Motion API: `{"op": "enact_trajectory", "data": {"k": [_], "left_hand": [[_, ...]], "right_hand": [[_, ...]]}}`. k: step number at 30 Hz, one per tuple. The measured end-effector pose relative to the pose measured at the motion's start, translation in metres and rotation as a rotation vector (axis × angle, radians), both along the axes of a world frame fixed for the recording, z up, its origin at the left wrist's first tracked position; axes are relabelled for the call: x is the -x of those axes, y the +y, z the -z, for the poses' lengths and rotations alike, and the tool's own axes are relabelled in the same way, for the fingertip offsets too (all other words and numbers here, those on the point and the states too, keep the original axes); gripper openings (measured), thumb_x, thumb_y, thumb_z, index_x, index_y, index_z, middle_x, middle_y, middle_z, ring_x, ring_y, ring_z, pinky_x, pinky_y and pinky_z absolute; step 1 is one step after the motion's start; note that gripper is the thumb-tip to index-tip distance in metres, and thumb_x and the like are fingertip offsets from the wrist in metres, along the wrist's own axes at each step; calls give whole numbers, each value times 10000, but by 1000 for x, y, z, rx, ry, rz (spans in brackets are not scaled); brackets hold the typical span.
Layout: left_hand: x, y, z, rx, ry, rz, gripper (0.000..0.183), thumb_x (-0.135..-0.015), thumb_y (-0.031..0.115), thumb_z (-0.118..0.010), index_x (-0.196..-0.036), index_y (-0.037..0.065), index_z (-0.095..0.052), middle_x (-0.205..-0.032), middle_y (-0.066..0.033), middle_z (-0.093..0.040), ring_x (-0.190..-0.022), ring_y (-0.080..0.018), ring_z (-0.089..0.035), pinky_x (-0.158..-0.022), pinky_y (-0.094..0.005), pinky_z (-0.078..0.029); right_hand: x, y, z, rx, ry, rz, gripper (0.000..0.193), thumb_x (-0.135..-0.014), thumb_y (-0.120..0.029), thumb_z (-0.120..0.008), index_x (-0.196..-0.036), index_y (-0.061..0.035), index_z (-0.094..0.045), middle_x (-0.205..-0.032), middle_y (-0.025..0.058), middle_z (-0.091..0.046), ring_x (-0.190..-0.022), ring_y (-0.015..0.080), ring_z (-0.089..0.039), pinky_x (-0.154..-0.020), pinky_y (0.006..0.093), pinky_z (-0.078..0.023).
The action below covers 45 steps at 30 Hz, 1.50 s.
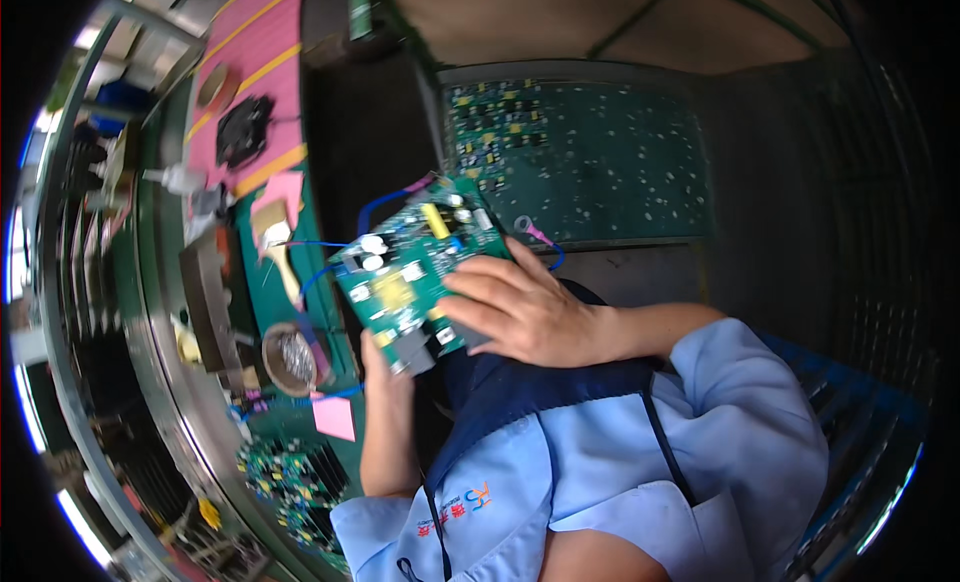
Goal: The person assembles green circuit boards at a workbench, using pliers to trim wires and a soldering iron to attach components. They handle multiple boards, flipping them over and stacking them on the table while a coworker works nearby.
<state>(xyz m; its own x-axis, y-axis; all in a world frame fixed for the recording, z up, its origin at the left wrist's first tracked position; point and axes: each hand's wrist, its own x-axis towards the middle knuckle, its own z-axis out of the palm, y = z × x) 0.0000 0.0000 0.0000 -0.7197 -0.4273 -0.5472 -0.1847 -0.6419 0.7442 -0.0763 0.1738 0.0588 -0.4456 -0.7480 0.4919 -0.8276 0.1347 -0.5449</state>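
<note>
Green-topped desk (268, 307) runs along the left, with a brush (284, 264) and a bowl of small metal parts (292, 360). Circuit board (415, 267) is held in front of the torso, tilted, blue wires (378, 201) trailing. Right hand (535, 317): fingers grasping, spread across its face. Left hand (378, 367): grips the lower-left edge, fingertips hidden. Step looks like handling or turning; next move calls for steady support, wires kept free.
</note>
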Motion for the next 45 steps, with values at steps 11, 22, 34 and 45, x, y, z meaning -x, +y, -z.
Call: {"op": "enact_trajectory", "data": {"k": [11, 22, 34, 45], "left_hand": [[132, 96, 192, -302, -193, 467, 258, -811, 210, -419, -999, 61, -514, -949, -65, -567, -853, -177, -551, -749, -319, -450], [207, 150, 332, -381, -172, 556, 503, -749, 207, -564, -1172, 61, -335, -1055, -79, -501, -938, -188, -513, -790, -349, -439], [300, 118, 480, -86, -35, 487, 510, -700, 140, -584, -1150, 21, -374, -1043, -78, -492, -950, -157, -451, -838, -269, -346], [313, 107, 459, 128, -202, 522, 709, -674, 225, -655, -1218, -29, -278, -1056, -130, -496, -949, -172, -476, -813, -260, -374]], "right_hand": [[77, 110, 154, -389, -228, 442, 453, -632, -165, -641, -1029, -33, -468, -1090, 92, -461, -1088, 224, -380, -954, 449, -190], [157, 149, 286, -509, -353, 470, 431, -604, -125, -666, -978, -58, -462, -1071, 96, -450, -1069, 258, -388, -923, 420, -252], [249, 131, 443, -433, -325, 438, 431, -581, -121, -688, -953, -39, -486, -1086, 116, -461, -1007, 298, -432, -854, 381, -347], [288, 146, 422, -285, -473, 535, 414, -543, -74, -702, -905, -22, -508, -945, 130, -518, -897, 290, -495, -783, 343, -397]]}}
